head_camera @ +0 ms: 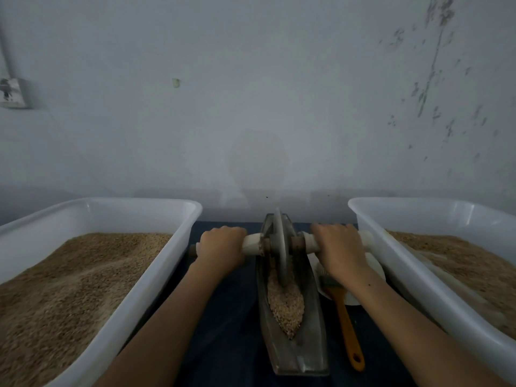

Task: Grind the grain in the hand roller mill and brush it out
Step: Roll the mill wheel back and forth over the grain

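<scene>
Between both hands' clenched fingers (223, 233), the axle-held wheel (280, 247) sits in grain (284, 305)

We see through one wide-angle camera worn on the head, looking forward and down along both forearms. The left hand (222, 245) and right hand (339, 250) grip the axle handles near the middle of the frame, close below us. Nearer than the grip, the trough (291, 344) runs back towards the lower edge. Beyond the grip a wall (251, 93) fills the upper half, face on. Outward of each hand, a tub is cut off by the frame's sides, its lines bowed by the lens.
</scene>
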Tool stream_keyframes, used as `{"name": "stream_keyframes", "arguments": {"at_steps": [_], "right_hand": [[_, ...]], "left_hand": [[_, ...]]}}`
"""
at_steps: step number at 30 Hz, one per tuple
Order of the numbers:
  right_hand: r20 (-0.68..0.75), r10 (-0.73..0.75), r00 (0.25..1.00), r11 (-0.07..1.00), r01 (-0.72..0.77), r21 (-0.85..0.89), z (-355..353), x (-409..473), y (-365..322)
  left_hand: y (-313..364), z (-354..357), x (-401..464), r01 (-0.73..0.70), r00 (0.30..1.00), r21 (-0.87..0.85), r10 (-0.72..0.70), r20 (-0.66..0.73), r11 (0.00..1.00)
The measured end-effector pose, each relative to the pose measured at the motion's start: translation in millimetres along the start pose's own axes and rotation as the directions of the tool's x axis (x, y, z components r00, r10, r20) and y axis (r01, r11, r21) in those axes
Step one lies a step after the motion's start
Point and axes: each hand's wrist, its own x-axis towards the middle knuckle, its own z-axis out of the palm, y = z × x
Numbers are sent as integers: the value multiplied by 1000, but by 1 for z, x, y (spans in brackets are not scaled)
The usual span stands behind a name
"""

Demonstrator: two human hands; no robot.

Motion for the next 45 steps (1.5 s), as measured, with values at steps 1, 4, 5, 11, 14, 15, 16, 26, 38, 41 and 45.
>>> {"name": "stream_keyframes", "arguments": {"at_steps": [1, 4, 5, 11, 14, 15, 16, 26, 38, 41, 45], "right_hand": [[-62, -1, 998, 1000, 1, 2, 3, -1, 0], [-86, -4, 996, 1000, 3, -15, 4, -3, 1], [-43, -5, 999, 1000, 4, -21, 2, -3, 2], [380, -66, 923, 998, 59, 30, -24, 5, 7], [497, -101, 862, 995, 93, 40, -33, 6, 7], [509, -99, 855, 995, 99, 28, -34, 6, 6], [511, -98, 854, 995, 103, 18, -34, 7, 6], [80, -50, 996, 997, 46, 55, -1, 3, 8], [388, -88, 918, 996, 89, 14, -22, 7, 8], [548, -81, 832, 996, 85, 19, -34, 8, 7], [489, -84, 868, 996, 89, 12, -32, 6, 5]], "left_hand": [[0, 2, -1, 8, 999, -1, -8, -38, 1000], [2, 2, -2, 13, 997, 19, -12, -71, 1000], [2, 1, -2, 10, 999, 35, -9, -45, 999], [-3, -12, -1, 15, 948, -10, -11, 317, 1000], [-7, -13, 1, 53, 879, -112, 7, 477, 992], [-7, -13, 1, 59, 871, -128, 11, 492, 990], [-7, -12, 1, 60, 872, -130, 12, 490, 990], [3, -4, 0, 0, 1000, 76, 1, -12, 997], [-6, -9, 3, 24, 936, -36, -10, 352, 999], [-9, -10, 5, 46, 875, -142, 29, 483, 989], [-8, -10, 4, 40, 889, -146, 32, 457, 989]]}}
